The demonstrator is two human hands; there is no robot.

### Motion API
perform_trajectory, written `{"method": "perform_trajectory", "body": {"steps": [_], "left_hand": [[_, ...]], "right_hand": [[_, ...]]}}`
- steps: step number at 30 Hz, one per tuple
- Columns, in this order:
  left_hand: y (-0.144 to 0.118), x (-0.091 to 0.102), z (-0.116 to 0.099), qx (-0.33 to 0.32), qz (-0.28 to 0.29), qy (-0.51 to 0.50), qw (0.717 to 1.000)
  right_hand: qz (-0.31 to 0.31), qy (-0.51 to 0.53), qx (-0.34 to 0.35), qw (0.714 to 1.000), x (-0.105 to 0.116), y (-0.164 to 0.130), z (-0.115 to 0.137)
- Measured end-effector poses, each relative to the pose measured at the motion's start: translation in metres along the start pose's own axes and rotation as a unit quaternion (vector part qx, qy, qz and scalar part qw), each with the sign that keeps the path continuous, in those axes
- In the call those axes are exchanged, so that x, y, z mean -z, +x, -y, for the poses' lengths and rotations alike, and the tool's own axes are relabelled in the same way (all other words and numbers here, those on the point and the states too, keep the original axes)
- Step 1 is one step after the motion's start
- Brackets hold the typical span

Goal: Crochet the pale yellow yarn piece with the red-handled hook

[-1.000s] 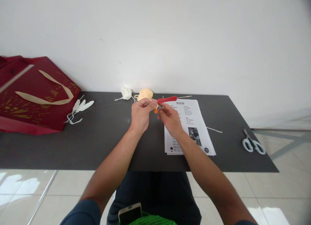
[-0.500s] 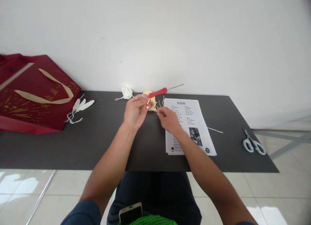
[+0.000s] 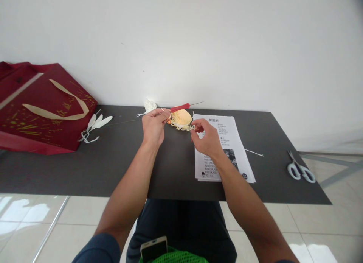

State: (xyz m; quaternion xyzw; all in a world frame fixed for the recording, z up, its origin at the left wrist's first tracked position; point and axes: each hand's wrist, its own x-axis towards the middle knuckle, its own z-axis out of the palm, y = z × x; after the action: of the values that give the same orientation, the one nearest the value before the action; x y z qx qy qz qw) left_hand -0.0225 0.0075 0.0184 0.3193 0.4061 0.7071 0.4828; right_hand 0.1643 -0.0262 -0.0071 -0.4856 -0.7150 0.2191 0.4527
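Gripping a red-handled hook (image 3: 180,108), the left hand (image 3: 153,127) is closed with thumb and forefinger pinched on the handle's near end; it stands left of the papers (image 3: 243,162). The right hand (image 3: 209,139) is half curled over the papers' upper left part, thumb and forefinger together on pale yarn strands (image 3: 184,128); its other fingers are bent, their contact hidden. The strands run from the right fingertips toward the left hand, just left of the papers' top corner. The hook's thin shaft points right, toward the papers' top edge.

Count: one hook; two yarn balls, a yellow ball (image 3: 183,116) just left of the papers, behind the strands and between the hands, and a white ball (image 3: 150,105) farther left; one pair of scissors (image 3: 300,169), right of the papers; one red bag (image 3: 53,111), well left of them. White leaf-shaped pieces (image 3: 99,122) lie beside the bag, overlapping; their number cannot be certified. The papers comprise more than one sheet, exact number not determinable.
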Motion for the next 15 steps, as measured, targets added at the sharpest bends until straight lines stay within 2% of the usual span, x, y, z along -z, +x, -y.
{"method": "perform_trajectory", "body": {"steps": [3, 6, 9, 11, 13, 15], "left_hand": [[0.003, 0.003, 0.0, -0.01, -0.005, 0.011, 1.0], [0.005, 0.005, 0.001, -0.023, -0.017, 0.019, 0.999], [0.006, 0.006, 0.0, -0.03, -0.025, 0.023, 0.999], [0.006, 0.006, 0.0, -0.032, -0.024, 0.025, 0.999], [0.006, 0.006, 0.0, -0.032, -0.025, 0.025, 0.999], [0.006, 0.006, 0.0, -0.032, -0.027, 0.021, 0.999]], "right_hand": [[0.027, -0.123, 0.0, 0.992, 0.002, 0.005, -0.012], [0.001, -0.136, -0.024, 0.99, 0.004, 0.008, -0.018], [-0.084, 0.026, -0.071, 0.994, 0.005, 0.008, -0.011], [-0.128, 0.165, -0.086, 0.974, 0.005, 0.006, -0.001], [-0.139, 0.265, -0.085, 0.95, 0.005, 0.004, 0.008], [-0.112, 0.387, -0.094, 0.91, 0.005, 0.002, 0.016]]}}
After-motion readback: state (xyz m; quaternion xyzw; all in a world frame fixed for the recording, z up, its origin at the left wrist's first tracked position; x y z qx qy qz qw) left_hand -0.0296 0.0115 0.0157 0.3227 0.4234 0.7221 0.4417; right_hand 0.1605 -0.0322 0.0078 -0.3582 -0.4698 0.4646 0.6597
